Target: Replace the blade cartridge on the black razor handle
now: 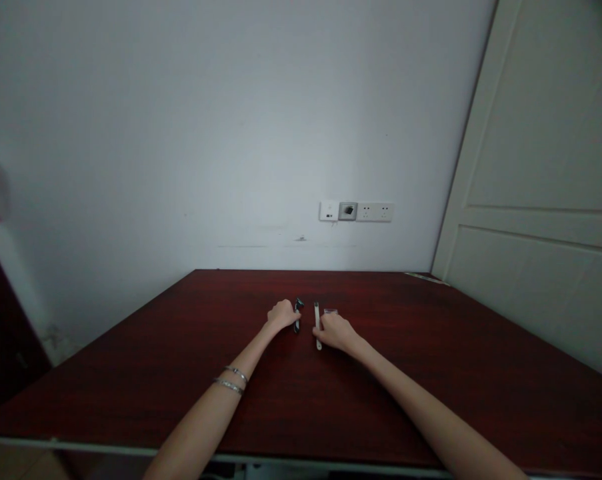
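My left hand (282, 314) is closed around a razor (297, 325) with a dark head and a black-and-white handle, held upright with the head at the top. Just to the right, my right hand (337, 331) pinches a slim white stick (317, 317) with a small dark tip and a rounded lower end; its exact kind is too small to tell. Both items stand side by side with a narrow gap between them. Beyond the right knuckles shows the edge of a small clear, purplish item (331, 311), mostly hidden by that hand.
Under both arms spreads a dark red wooden table (181, 373). A white wall (205, 133) rises behind it, bearing a row of sockets (375, 212). At the right stands a pale panelled door (541, 200). A thin flat strip (427, 278) lies at the far right corner.
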A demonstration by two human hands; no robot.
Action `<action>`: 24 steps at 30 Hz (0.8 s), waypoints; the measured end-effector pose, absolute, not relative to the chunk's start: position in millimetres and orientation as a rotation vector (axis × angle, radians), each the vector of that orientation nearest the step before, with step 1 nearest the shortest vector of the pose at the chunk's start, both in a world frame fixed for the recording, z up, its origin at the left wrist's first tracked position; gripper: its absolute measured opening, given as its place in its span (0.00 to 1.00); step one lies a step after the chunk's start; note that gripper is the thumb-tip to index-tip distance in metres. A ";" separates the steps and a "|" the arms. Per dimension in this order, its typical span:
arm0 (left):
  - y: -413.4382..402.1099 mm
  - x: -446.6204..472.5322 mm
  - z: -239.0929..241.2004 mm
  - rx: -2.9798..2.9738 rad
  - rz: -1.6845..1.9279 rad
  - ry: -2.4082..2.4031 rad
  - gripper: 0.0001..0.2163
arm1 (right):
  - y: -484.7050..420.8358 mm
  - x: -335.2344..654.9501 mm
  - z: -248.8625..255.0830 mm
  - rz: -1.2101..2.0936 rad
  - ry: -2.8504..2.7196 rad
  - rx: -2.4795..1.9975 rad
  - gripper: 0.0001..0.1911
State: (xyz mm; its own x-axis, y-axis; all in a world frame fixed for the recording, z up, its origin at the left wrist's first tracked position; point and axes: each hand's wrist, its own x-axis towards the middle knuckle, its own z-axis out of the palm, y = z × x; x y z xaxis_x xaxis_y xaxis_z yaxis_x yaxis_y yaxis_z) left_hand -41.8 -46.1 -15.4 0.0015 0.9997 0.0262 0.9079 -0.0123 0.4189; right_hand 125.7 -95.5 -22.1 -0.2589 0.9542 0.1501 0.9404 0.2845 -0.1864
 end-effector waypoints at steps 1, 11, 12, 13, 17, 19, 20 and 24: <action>-45.6 -41.7 -15.6 1.994 0.462 1.990 0.11 | -94.7 125.2 -22.8 0.090 -2.322 -1.747 0.15; -43.8 -43.1 -18.7 2.031 0.462 1.985 0.14 | -90.6 134.6 -16.2 0.045 -2.267 -1.725 0.22; -43.7 -43.6 -18.2 2.028 0.469 1.986 0.14 | -88.6 140.4 -13.6 0.025 -2.234 -1.722 0.22; -43.4 -44.3 -17.5 2.025 0.477 1.983 0.15 | -86.0 147.7 -11.3 0.009 -2.208 -1.702 0.21; -39.1 -50.0 -15.2 2.004 0.523 1.984 0.17 | -70.4 184.6 -12.0 0.058 -2.241 -1.437 0.17; -35.7 -54.2 -15.3 1.982 0.564 1.983 0.17 | -61.2 201.3 -19.1 0.131 -2.287 -1.317 0.18; -33.9 -56.5 -15.8 1.966 0.582 1.982 0.16 | -57.0 207.6 -23.5 0.169 -2.294 -1.302 0.22; -27.7 -65.9 -20.5 1.937 0.666 1.939 0.13 | -46.6 217.6 -38.0 0.312 -2.291 -1.320 0.33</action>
State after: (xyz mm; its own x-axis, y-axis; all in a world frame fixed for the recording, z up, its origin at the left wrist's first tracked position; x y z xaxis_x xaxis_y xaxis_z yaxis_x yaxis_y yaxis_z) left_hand -65.9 -27.7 -20.5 -0.0298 0.9946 0.0990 0.8458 -0.0277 0.5329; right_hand 217.6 -46.6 -38.0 -0.4236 0.8591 0.2871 0.7513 0.5103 -0.4186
